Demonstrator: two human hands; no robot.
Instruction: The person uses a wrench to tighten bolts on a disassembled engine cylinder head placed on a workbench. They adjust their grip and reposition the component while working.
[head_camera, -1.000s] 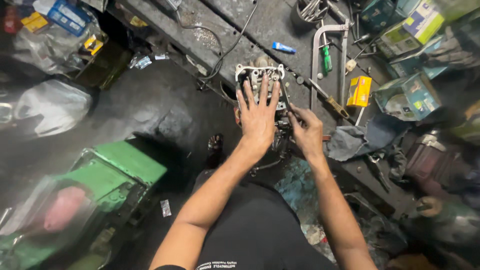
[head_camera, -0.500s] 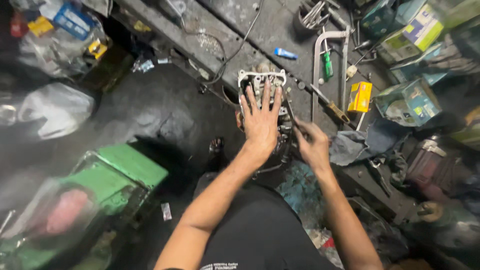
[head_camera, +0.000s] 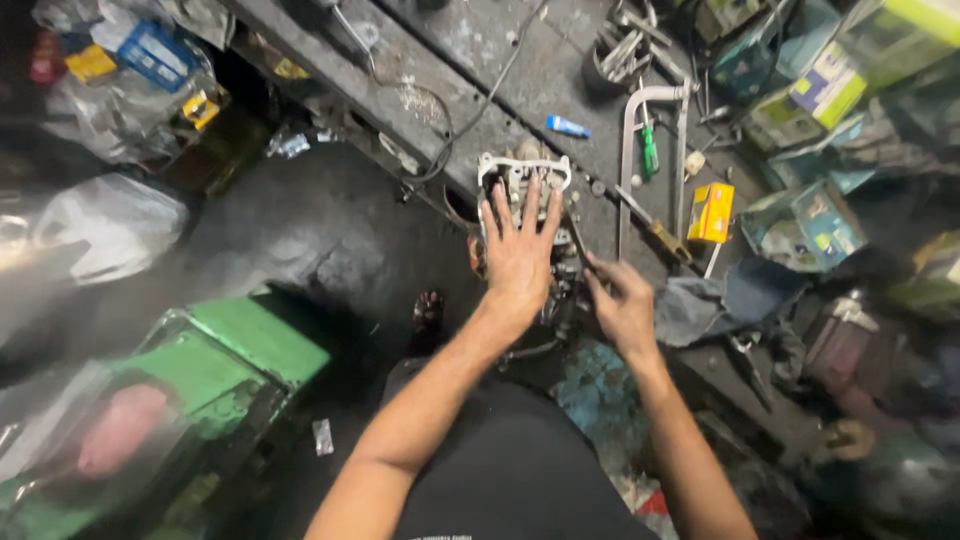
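Note:
A grey metal engine part (head_camera: 520, 175) with round openings stands at the edge of a dirty workbench (head_camera: 470, 70). My left hand (head_camera: 520, 255) lies flat on it with the fingers spread, pressing down. My right hand (head_camera: 622, 305) is just to the right, fingers curled around a thin dark tool (head_camera: 578, 240) whose tip points at the part's right side. The lower half of the part is hidden under my hands.
A hacksaw (head_camera: 650, 150), a green-handled screwdriver (head_camera: 649, 150), a small blue tube (head_camera: 568, 126) and a yellow box (head_camera: 711, 212) lie on the bench. Cardboard boxes (head_camera: 800, 220) crowd the right. A green container (head_camera: 220, 370) and plastic bags (head_camera: 110, 230) sit on the floor at left.
The view has shifted slightly. My left hand stays flat on the engine part. My right hand has moved a little closer to the part's right side.

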